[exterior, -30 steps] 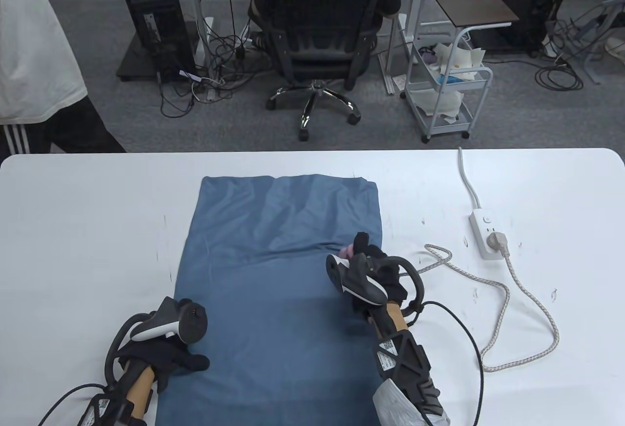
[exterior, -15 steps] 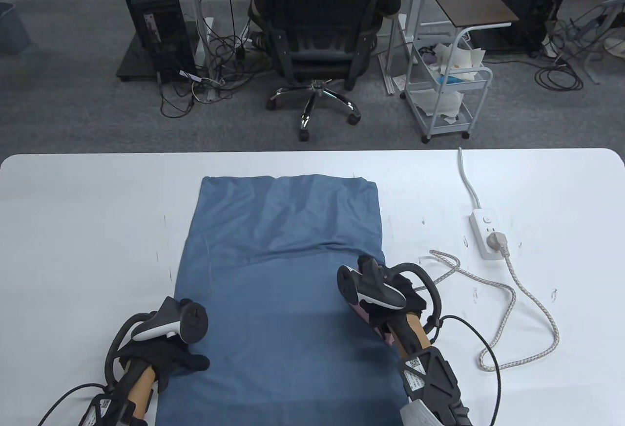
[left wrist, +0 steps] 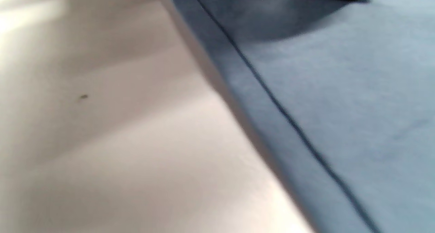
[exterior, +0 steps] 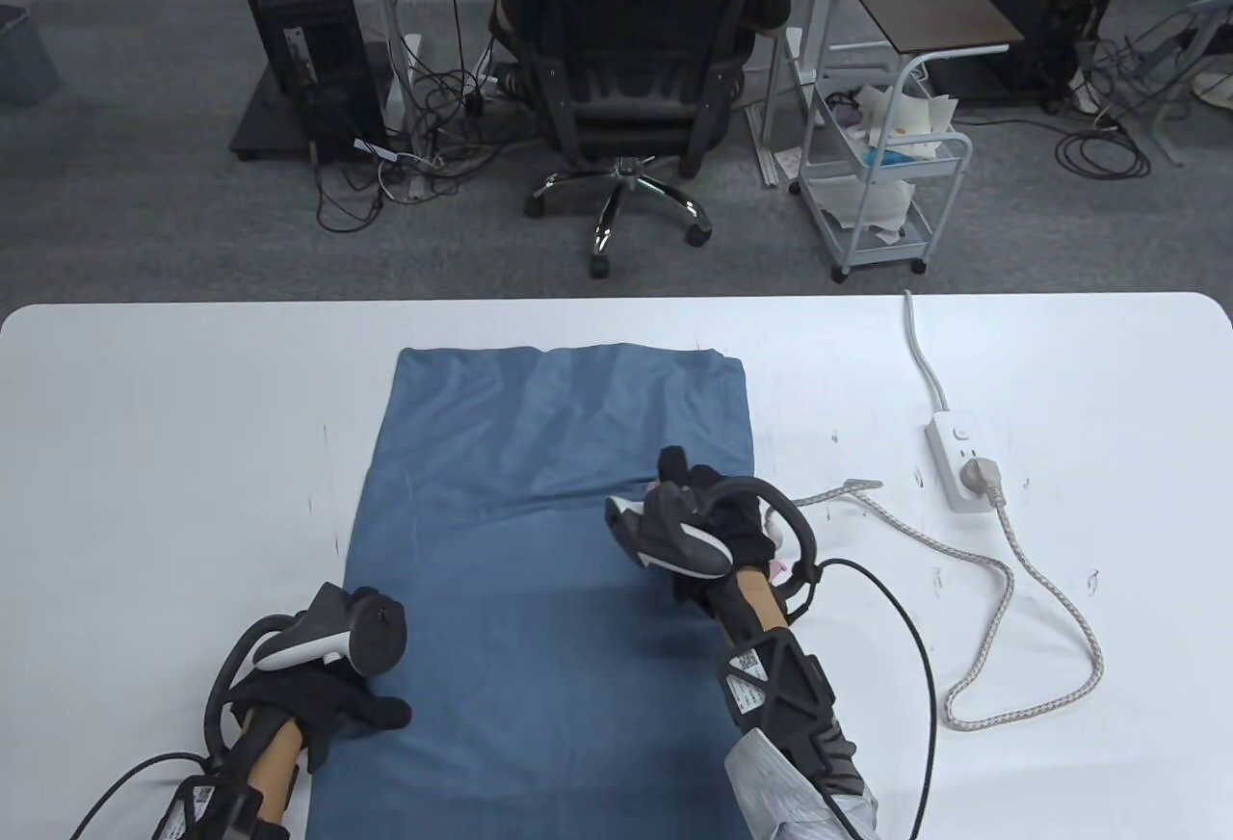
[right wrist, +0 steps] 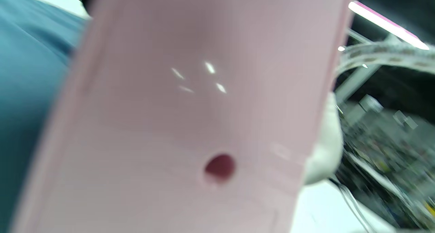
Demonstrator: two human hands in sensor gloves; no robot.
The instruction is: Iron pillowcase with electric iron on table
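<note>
A blue pillowcase (exterior: 539, 532) lies flat lengthwise on the white table (exterior: 173, 416), with creases across its far half. My right hand (exterior: 718, 522) grips a pink electric iron (exterior: 778, 541) over the pillowcase's right side; the iron is mostly hidden under the hand and tracker. In the right wrist view the iron's pink body (right wrist: 204, 124) fills the frame, with blue cloth (right wrist: 27, 90) at the left. My left hand (exterior: 337, 700) rests on the pillowcase's near left edge. The left wrist view shows the pillowcase hem (left wrist: 323, 124) on the table (left wrist: 102, 124).
The iron's braided cord (exterior: 1002, 580) loops over the table's right part to a white power strip (exterior: 956, 459). Beyond the far edge stand an office chair (exterior: 626, 79) and a white cart (exterior: 881, 175).
My right hand with the iron first slid toward me and right, then moved away from me and left along the pillowcase. The cord shifted with it. The left hand stayed put.
</note>
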